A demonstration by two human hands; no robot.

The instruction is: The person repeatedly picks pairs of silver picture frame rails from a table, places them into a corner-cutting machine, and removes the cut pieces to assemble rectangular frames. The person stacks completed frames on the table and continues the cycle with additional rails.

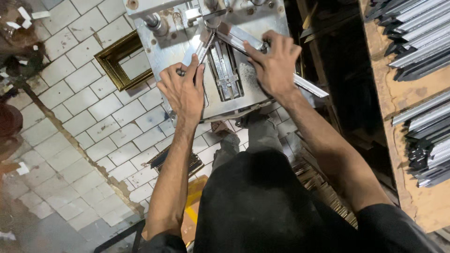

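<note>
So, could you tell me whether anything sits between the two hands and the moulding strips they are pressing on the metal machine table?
Nothing visible does. The left hand lies directly on the left strip, and the right hand rests directly on the right strip, which runs on past the wrist. The two strips meet at a corner on the metal table.

Silver-grey, scuffed metal on the machine table (pixel 187 51) and both moulding strips (pixel 243 37) — gold on the frame (pixel 115 63) leaning beside it, white brick-pattern tiles with dark grout across the floor (pixel 93 122), black trousers (pixel 262 201) — bare brown wood on the shelf (pixel 398 93).
</note>
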